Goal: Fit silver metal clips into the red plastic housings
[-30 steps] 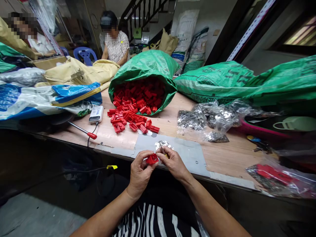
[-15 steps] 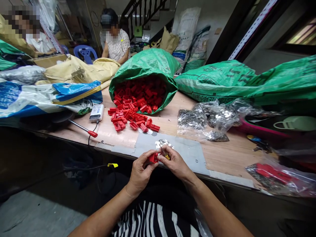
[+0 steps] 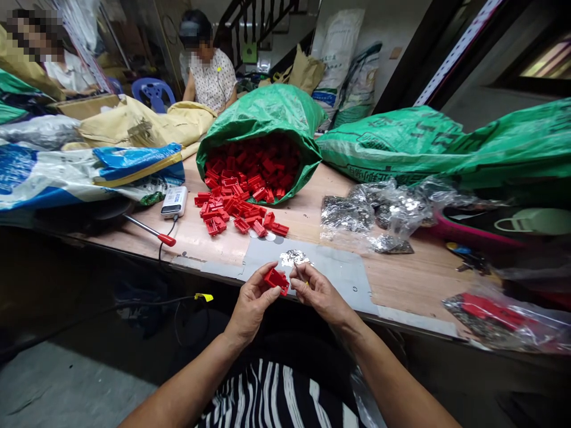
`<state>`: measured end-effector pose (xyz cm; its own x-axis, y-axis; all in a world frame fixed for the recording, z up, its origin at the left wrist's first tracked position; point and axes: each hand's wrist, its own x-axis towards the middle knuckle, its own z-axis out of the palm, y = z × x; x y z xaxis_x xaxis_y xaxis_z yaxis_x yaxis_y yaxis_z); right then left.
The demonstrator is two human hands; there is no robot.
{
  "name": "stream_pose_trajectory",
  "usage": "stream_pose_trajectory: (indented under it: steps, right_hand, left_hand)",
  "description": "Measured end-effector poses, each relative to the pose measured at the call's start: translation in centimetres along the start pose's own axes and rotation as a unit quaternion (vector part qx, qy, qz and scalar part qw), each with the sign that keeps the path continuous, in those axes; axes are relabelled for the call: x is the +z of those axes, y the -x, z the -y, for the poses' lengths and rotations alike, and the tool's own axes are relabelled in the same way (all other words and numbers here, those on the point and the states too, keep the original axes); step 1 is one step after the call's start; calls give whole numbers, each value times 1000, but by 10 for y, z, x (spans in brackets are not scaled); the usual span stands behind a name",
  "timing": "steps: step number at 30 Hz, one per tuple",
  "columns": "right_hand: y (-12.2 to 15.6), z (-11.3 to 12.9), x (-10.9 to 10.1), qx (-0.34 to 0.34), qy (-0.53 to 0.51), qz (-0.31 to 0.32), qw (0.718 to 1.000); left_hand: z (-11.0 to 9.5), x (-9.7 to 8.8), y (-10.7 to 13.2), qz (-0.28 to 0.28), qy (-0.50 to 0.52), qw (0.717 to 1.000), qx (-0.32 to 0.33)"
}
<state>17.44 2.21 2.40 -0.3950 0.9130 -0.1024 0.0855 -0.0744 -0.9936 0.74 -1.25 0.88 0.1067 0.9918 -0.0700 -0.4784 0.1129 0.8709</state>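
Observation:
My left hand (image 3: 254,300) is closed on a small red plastic housing (image 3: 276,279), gripped between thumb and fingers with its hollow side showing. Close beside it on the right, my right hand (image 3: 319,294) pinches a thin metal tool with a yellow handle (image 3: 300,274); most of the handle is hidden by the fingers. Just beyond both hands, a small pile of shiny metal pieces (image 3: 294,257) lies on a grey sheet (image 3: 343,273). Loose red housings (image 3: 241,224) spill onto the table from a green woven sack (image 3: 272,110).
Clear plastic bags of metal pieces (image 3: 348,215) lie to the right, with another bag holding red parts (image 3: 495,312) near the edge. A white power bank (image 3: 173,202) and a red-tipped lever (image 3: 166,239) are at left. Across the table sits a person (image 3: 212,71).
The red housing has turned in my left hand, showing more of its inside. My right hand has drawn slightly away from it, and its tool has tilted.

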Motion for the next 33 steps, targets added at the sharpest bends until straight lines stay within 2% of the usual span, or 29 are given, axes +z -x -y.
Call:
stream_pose_trajectory:
  steps: [3, 6, 9, 13, 22, 28, 33]
  right_hand:
    - [2, -1, 0, -15, 65, 2, 998]
    - [1, -3, -3, -49, 176, -13, 983]
    - [-2, -4, -7, -84, 268, -20, 960]
    - [-2, -4, -6, -66, 312, -20, 948]
    - [-3, 0, -2, -91, 362, 5, 928]
    - [-5, -4, -2, -106, 391, 7, 914]
    - [-5, -5, -1, -111, 389, 6, 914]
  left_hand:
    - [1, -3, -3, 3, -26, 1000, 5]
    - [2, -11, -10, 0, -112, 993, 43]
    - [-1, -21, -18, -2, -250, 964, 93]
    - [-3, -30, -26, 13, -361, 926, 112]
    - [-4, -31, -30, 50, -402, 902, 146]
    - [-4, -35, -32, 64, -415, 894, 154]
    - [-3, -35, -32, 63, -417, 895, 147]
